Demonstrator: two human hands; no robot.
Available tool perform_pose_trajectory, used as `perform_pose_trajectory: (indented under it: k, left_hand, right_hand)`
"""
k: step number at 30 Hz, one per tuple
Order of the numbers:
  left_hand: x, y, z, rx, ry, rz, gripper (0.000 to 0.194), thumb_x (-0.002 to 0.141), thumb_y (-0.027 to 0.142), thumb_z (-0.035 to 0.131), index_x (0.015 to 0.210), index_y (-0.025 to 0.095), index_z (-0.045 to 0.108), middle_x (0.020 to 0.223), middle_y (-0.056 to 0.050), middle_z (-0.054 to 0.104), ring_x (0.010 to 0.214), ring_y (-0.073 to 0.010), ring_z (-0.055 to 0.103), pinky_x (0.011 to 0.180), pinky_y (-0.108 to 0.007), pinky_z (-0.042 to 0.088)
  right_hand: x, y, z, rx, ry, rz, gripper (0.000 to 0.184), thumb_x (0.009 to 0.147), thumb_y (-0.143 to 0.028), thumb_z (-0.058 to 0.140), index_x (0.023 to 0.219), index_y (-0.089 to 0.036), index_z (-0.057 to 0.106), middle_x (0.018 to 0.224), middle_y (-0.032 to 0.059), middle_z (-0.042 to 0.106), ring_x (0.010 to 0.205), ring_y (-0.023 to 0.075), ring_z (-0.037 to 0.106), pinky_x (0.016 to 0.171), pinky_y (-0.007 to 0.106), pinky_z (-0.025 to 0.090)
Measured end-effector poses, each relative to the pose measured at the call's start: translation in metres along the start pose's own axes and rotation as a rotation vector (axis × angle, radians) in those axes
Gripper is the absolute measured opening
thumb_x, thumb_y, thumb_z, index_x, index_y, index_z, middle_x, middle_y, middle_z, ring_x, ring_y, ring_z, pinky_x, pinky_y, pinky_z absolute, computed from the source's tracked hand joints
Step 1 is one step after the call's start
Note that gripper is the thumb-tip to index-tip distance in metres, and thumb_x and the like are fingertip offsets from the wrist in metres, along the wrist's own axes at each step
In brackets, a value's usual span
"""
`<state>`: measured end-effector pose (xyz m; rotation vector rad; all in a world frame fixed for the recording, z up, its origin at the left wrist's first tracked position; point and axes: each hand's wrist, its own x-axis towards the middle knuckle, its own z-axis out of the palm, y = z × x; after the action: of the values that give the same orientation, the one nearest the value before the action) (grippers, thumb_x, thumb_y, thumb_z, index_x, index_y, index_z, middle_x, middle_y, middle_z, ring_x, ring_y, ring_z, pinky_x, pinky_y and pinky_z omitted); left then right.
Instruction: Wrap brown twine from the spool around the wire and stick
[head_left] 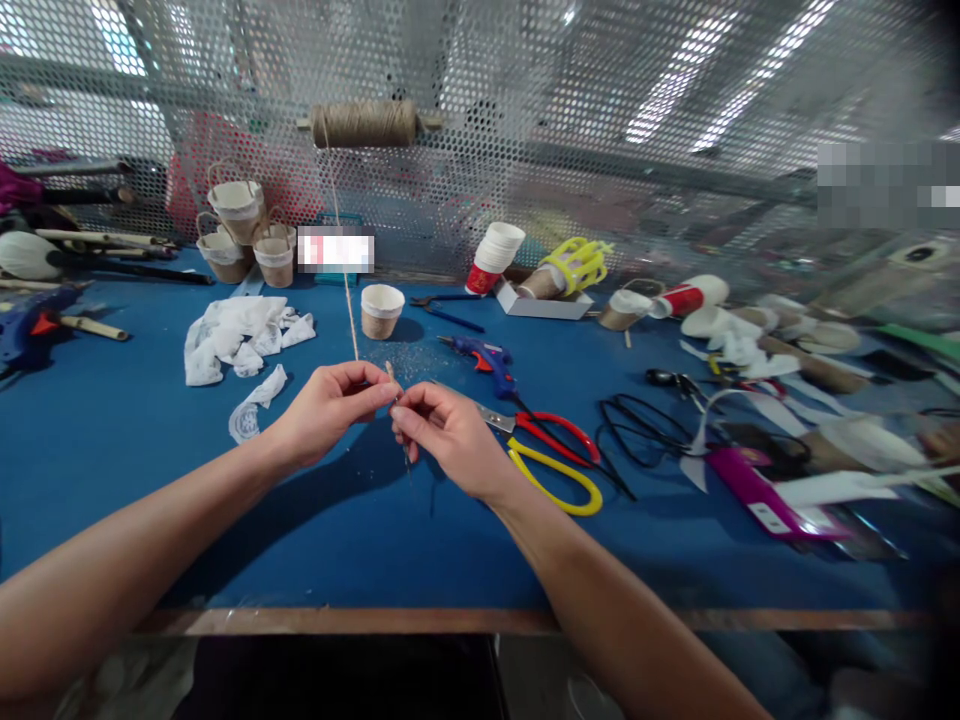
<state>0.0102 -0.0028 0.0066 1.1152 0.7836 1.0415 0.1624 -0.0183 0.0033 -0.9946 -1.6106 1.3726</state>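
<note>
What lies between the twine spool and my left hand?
In the head view, a strand of twine runs from the spool down to your left hand.

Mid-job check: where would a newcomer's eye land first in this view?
Probably on the bare left hand and right hand, meeting at mid-picture around a small, slim brown piece. Next, perhaps, the large metal scissors with one red and one yellow handle, just right of the right hand. Above, the brown spool of twine stands out against grey perforated metal mesh, its strand running down toward the left hand.
</note>
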Motion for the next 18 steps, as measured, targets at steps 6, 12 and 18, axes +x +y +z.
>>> perform_pose_trajectory:
  k: [6, 12, 18]
  left_hand:
    - [-0.0004, 0.0016, -0.0039, -0.065, -0.132, -0.028, 0.017, 0.066, 0.026, 0.066, 0.066, 0.012, 0.057, 0.066, 0.0, 0.056, 0.054, -0.0073, 0.049, 0.053, -0.023, 0.039]
    - [0.0012, -0.0032, -0.0021, 0.15, 0.048, 0.031, 0.015, 0.068, 0.025, 0.064, 0.062, 0.013, 0.057, 0.056, 0.004, 0.05, 0.048, -0.0034, 0.038, 0.047, -0.019, 0.029]
    - [0.0004, -0.001, -0.0011, 0.158, 0.048, 0.05, 0.014, 0.068, 0.023, 0.063, 0.061, 0.013, 0.056, 0.06, 0.004, 0.052, 0.052, -0.0039, 0.042, 0.051, -0.019, 0.033]
  right_hand:
    - [-0.001, -0.0031, -0.0013, 0.232, -0.123, 0.1, 0.018, 0.073, -0.03, 0.059, 0.071, -0.018, 0.046, 0.058, -0.0041, 0.051, 0.047, 0.0062, 0.048, 0.04, 0.018, 0.039]
    - [-0.0008, 0.0005, 0.0024, -0.138, 0.084, 0.004, 0.014, 0.075, -0.028, 0.056, 0.072, -0.017, 0.049, 0.058, -0.0042, 0.049, 0.045, 0.0058, 0.046, 0.044, 0.021, 0.041]
    - [-0.0007, 0.0004, 0.0012, -0.116, 0.084, 0.023, 0.014, 0.074, -0.029, 0.056, 0.071, -0.017, 0.051, 0.062, -0.0025, 0.051, 0.049, 0.0069, 0.047, 0.044, 0.021, 0.041]
